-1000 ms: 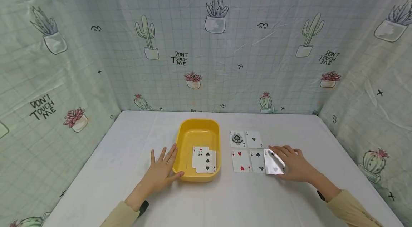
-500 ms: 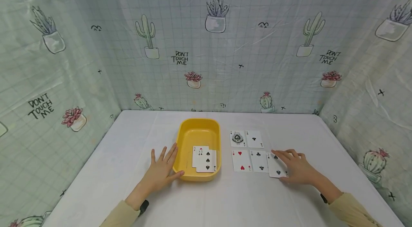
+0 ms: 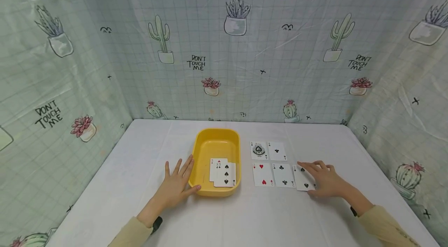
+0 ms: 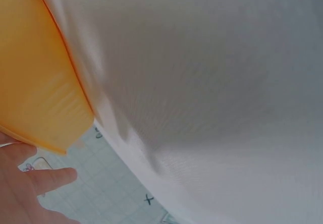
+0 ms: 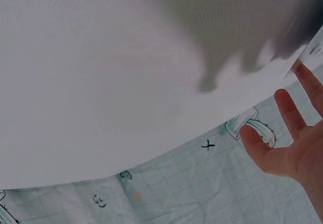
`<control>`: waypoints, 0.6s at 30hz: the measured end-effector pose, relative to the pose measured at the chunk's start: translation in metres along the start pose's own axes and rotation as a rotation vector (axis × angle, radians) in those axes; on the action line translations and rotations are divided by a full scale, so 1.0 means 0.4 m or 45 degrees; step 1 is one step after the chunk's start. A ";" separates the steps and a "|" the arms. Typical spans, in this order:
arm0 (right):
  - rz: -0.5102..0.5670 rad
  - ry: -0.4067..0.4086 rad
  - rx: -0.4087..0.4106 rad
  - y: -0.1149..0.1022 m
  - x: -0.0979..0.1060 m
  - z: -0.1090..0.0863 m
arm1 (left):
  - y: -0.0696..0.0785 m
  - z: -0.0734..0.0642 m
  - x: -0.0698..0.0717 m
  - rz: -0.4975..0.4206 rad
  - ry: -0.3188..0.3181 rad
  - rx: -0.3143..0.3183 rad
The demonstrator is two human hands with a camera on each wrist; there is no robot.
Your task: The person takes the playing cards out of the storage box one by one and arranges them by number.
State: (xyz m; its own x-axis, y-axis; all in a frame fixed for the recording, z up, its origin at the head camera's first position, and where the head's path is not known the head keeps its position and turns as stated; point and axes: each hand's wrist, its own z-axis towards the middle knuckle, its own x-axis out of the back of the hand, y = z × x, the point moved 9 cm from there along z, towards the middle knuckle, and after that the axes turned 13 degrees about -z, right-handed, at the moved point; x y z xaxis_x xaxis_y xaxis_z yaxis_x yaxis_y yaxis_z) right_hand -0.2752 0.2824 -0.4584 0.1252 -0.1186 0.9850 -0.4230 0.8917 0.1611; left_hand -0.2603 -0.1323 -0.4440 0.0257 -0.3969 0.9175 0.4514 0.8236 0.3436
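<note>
My right hand [image 3: 325, 181] holds a playing card, the two of spades [image 3: 303, 178], between thumb and fingers at its edges. It lies at the right end of a row with the two of hearts [image 3: 263, 175] and the two of clubs [image 3: 284, 176]. In the right wrist view part of that card [image 5: 316, 48] shows at a fingertip, the other fingers spread. My left hand [image 3: 174, 188] rests with spread fingers on the left rim of a yellow plastic tub [image 3: 212, 146]. Inside the tub are overlapping cards, the three of spades [image 3: 225, 177] on top.
Behind the row of twos lie the ace of spades [image 3: 259, 151] and the ace of clubs [image 3: 277, 151]. A white cloth [image 3: 245, 219] covers the table. Printed cactus curtains [image 3: 259, 52] stand at its back and sides.
My right hand has shifted the two of spades right and a little down; earlier it overlapped the two of clubs and was tilted with glare. My left hand and the tub stay put.
</note>
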 end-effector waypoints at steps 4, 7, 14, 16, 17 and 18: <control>-0.010 -0.020 0.003 0.010 -0.008 0.009 | -0.001 0.000 0.001 -0.003 -0.002 0.006; -0.006 -0.030 0.002 0.015 -0.013 0.015 | 0.001 0.000 0.003 -0.012 -0.004 0.012; 0.021 -0.027 0.011 0.020 -0.010 0.022 | 0.005 0.000 0.004 0.002 0.003 0.006; 0.020 -0.035 0.009 0.021 -0.011 0.024 | 0.004 -0.001 0.004 0.006 0.003 0.005; 0.019 -0.044 0.005 0.022 -0.012 0.024 | 0.004 -0.001 0.004 0.007 0.005 0.004; 0.022 -0.051 0.002 0.022 -0.012 0.025 | 0.004 -0.002 0.004 0.008 0.006 0.003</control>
State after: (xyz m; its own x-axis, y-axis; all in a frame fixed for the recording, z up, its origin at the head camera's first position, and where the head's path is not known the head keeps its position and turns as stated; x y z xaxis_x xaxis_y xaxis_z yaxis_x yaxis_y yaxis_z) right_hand -0.2886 0.2866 -0.4612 0.0818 -0.1209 0.9893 -0.4258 0.8932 0.1444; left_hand -0.2588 -0.1319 -0.4419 0.0326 -0.3938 0.9186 0.4488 0.8270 0.3386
